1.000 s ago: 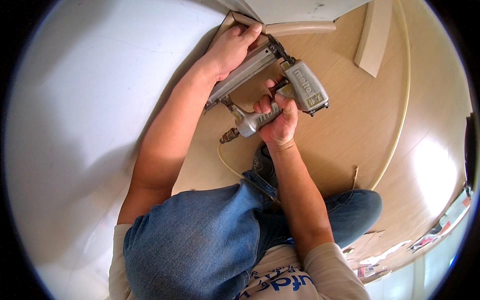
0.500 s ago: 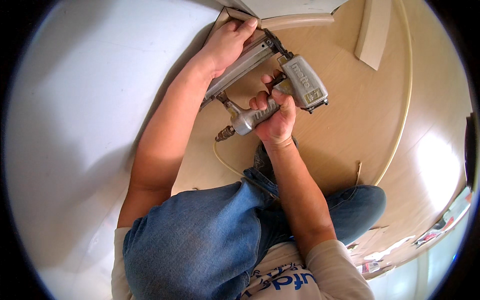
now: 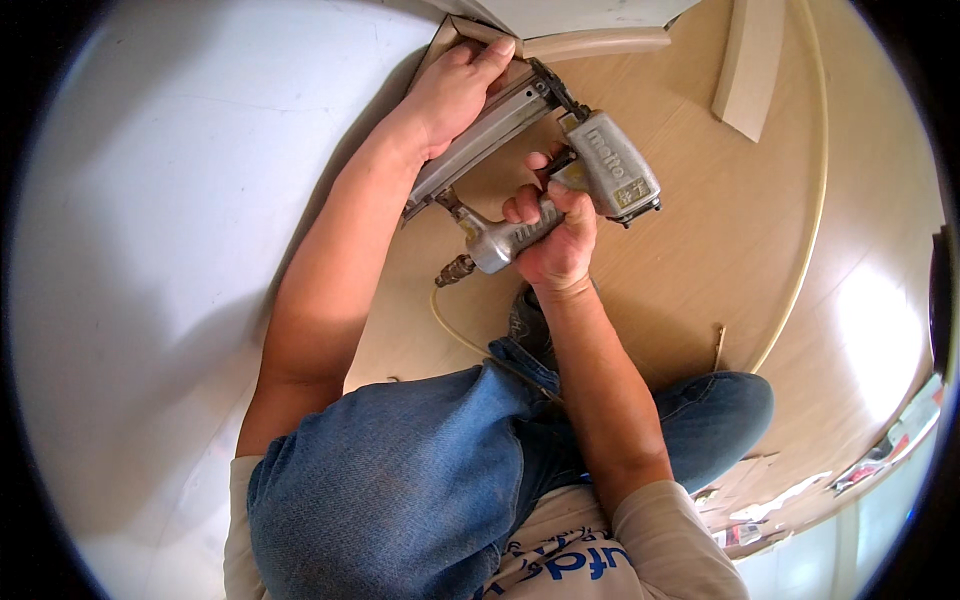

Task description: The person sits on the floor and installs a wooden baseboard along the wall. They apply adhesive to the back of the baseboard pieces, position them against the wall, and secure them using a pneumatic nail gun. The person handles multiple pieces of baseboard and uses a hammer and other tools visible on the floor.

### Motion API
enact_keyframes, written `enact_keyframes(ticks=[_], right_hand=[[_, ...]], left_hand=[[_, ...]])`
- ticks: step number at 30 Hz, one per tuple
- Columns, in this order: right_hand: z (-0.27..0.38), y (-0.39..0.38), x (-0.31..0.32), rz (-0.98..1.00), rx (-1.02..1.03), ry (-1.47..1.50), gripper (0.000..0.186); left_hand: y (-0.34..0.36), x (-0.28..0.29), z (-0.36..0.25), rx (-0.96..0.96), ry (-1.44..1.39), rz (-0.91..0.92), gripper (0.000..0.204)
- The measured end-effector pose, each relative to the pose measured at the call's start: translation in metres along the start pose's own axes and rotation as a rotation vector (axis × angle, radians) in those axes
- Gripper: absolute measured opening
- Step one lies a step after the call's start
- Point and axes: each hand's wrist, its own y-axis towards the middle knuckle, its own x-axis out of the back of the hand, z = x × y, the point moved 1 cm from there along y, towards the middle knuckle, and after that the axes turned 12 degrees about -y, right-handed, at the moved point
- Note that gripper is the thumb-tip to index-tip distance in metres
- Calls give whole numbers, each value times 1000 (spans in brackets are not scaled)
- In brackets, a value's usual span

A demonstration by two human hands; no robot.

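A silver nail gun (image 3: pixel 618 165) is in my right hand (image 3: pixel 558 235), whose fingers wrap round its grip. Its long magazine slants down to the left, and its nose points up toward the corner where the walls meet. My left hand (image 3: pixel 455 105) presses at that corner, gripping a piece of wooden skirting board (image 3: pixel 468 30); the thumb lies along the top and some fingers are hidden. The gun's nose is close beside the left fingertips. Whether it touches the wood I cannot tell.
Another light skirting strip (image 3: pixel 600 42) runs along the far wall. A loose wooden board (image 3: pixel 748 70) lies on the wood floor at far right. A yellowish air hose (image 3: pixel 815 190) curves down the right side. A wood sliver (image 3: pixel 719 348) and scattered items (image 3: pixel 885 455) lie nearer.
The nail gun and my right hand have shifted very slightly right and down. My left hand stays at the corner.
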Motion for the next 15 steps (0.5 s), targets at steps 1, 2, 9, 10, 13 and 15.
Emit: enact_keyframes(ticks=[1, 2, 9, 10, 13, 15], right_hand=[[1, 0, -1, -15, -4, 7, 41], [1, 0, -1, -1, -5, 10, 41], [4, -1, 2, 68, -4, -33, 47], [5, -2, -1, 71, -5, -39, 48], [8, -7, -2, 71, 3, 24, 48], [18, -17, -1, 36, 6, 55, 48]], left_hand=[[0, -2, 1, -29, -25, -21, 42], [-1, -3, 0, -58, -49, -42, 36], [1, 4, 8, -69, 1, -71, 37], [2, 5, 8, -67, 16, -52, 36], [5, 16, -1, -46, 54, -6, 34], [1, 18, -8, 3, 62, -3, 34]])
